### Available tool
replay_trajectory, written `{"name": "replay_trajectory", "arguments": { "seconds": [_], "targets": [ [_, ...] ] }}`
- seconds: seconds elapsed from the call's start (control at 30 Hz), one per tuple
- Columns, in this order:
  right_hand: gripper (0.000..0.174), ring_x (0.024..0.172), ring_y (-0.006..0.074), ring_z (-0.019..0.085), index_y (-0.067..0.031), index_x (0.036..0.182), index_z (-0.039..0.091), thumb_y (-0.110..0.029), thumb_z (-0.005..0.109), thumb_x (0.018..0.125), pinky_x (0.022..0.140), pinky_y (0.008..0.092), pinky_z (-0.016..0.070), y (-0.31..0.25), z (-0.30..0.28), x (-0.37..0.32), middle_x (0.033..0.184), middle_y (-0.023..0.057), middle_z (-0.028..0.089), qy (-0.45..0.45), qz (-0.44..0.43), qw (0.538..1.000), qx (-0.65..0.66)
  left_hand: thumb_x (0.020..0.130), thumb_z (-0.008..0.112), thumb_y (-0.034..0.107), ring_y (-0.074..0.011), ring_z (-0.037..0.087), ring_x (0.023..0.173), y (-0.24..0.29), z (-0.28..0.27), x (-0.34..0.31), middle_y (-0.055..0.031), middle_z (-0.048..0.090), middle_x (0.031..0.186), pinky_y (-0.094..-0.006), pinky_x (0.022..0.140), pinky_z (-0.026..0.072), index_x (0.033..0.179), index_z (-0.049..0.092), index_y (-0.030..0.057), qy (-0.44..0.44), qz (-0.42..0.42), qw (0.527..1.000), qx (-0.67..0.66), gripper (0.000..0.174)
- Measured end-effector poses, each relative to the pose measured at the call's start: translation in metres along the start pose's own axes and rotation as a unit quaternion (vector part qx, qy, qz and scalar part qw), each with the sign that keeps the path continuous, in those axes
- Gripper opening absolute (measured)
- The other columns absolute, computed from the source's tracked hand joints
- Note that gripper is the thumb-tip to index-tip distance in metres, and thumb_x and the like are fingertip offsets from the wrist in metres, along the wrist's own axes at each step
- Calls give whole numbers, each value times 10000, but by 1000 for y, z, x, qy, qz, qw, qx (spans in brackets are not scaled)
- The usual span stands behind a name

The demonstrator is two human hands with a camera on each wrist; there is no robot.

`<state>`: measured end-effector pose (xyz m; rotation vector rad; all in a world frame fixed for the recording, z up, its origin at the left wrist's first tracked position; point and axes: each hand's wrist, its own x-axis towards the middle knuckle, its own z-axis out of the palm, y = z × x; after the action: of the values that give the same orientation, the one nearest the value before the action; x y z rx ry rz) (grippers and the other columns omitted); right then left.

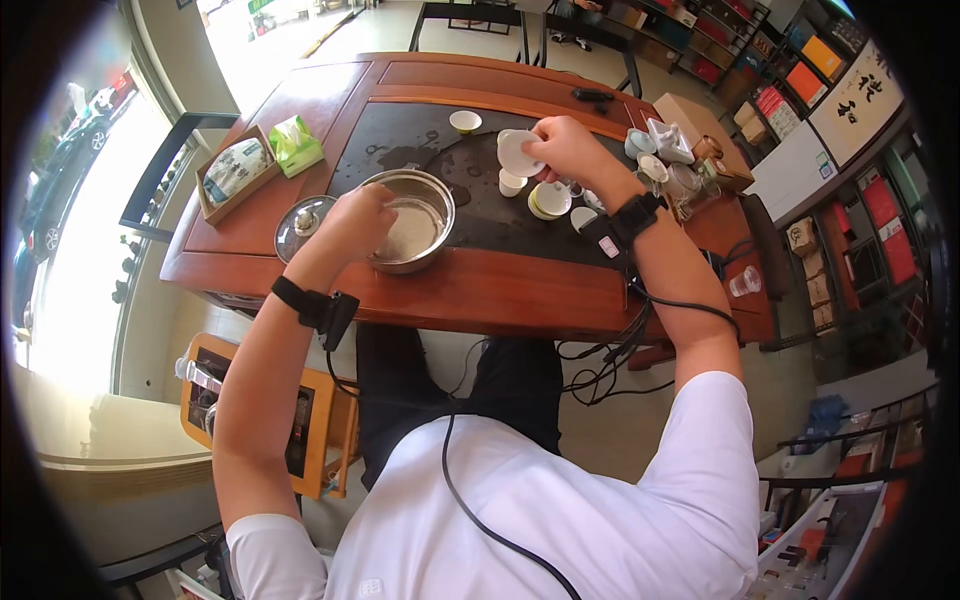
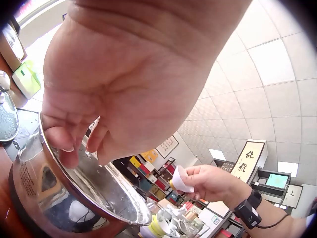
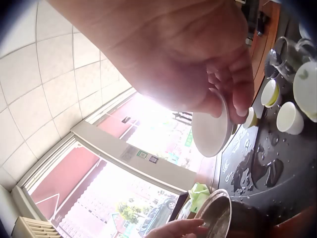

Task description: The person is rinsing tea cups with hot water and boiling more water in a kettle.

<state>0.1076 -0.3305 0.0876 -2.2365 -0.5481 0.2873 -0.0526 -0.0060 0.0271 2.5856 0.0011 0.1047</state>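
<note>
Above the dark tea tray (image 1: 385, 130), my right hand (image 1: 575, 150) pinches a small, shallow white cup (image 1: 516, 153) by its rim between thumb and fingers. The right wrist view shows the pale round face of the cup (image 3: 210, 134) tilted on its side. My left hand (image 1: 358, 218) is at the near-left rim of a shiny metal pot (image 1: 448, 215). In the left wrist view its fingers (image 2: 69, 157) bend loosely over the opening, beside the rim, with nothing seen between them. Water shows inside the pot. A glass lid (image 1: 298, 225) lies left of the pot.
Several white and yellow-green cups (image 1: 549, 200) stand below my right hand, and one cup (image 1: 464, 121) sits farther back. More teaware (image 1: 683, 180) crowds the right side. A green tissue pack (image 1: 295, 145) and a wooden box (image 1: 237, 175) are on the left. Cables (image 1: 620, 350) hang off the front edge.
</note>
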Motion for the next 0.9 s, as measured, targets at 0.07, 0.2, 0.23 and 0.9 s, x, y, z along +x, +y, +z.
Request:
{"name": "replay_trajectory", "arguments": {
  "seconds": [0.07, 0.2, 0.23, 0.9],
  "targets": [
    [214, 615, 153, 727, 50, 1012, 722, -160, 706, 971, 521, 286, 570, 34, -28, -13, 827, 111, 756, 21, 44, 998, -46, 990, 709, 186, -396, 745, 1153, 7, 1, -2, -270, 768, 1218, -456, 1008, 577, 1311, 718, -47, -7, -2, 1000, -13, 397],
    [187, 586, 188, 724, 49, 997, 734, -123, 744, 924, 518, 335, 569, 75, -52, -45, 761, 128, 745, 5, 155, 966, -209, 977, 706, 195, -426, 739, 1154, 4, 5, -3, -287, 766, 1201, -469, 1028, 572, 1284, 741, -32, -5, 10, 999, -44, 384],
    [186, 579, 198, 723, 51, 997, 736, -113, 752, 912, 517, 349, 568, 84, -53, -50, 743, 132, 741, -11, 186, 947, -263, 977, 706, 195, -426, 742, 1145, 4, 6, -2, -286, 768, 1194, -467, 1020, 576, 1282, 742, -31, -4, 16, 999, -44, 382],
    [226, 796, 369, 800, 106, 949, 771, -102, 682, 939, 731, 462, 642, 121, -25, -57, 931, 293, 779, 95, 217, 922, -307, 990, 716, 207, -401, 750, 1074, 12, 9, -2, -232, 785, 1125, -469, 966, 588, 1249, 734, -25, -33, 31, 999, -16, 348]
  ]
}}
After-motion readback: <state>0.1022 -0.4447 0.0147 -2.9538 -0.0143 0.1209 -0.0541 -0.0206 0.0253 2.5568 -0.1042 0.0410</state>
